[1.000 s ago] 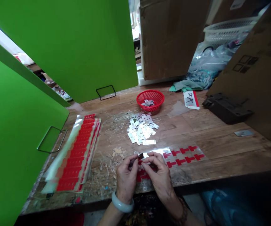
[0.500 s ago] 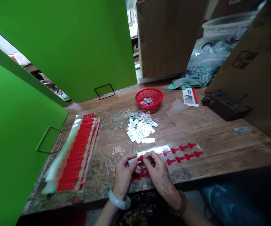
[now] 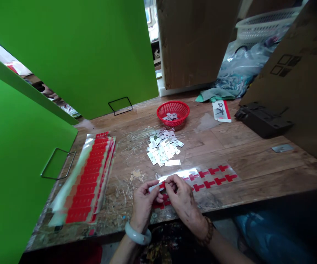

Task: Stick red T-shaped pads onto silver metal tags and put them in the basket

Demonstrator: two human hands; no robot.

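- From my distant seat I see the left hand (image 3: 143, 202) pinching a pale strip (image 3: 154, 188), on the near side of the red basket (image 3: 178, 119).
- The right hand (image 3: 184, 200) has its fingertips bent in at a red patch (image 3: 161, 186) on the strip; I can't tell whether they grip it.
- I'd worry about the patch creasing or sitting crooked if the fingers slip, since it looks small and thin.
- A wrist might drag the clear sheet (image 3: 237, 176), nearer me than the basket, because it lies under the hands.
- My count: two hands, one basket, two wire loops left of it, at least seven red shapes (image 3: 230, 178) on the sheet; the overlapping plates (image 3: 162, 152) just before the basket defeat counting.
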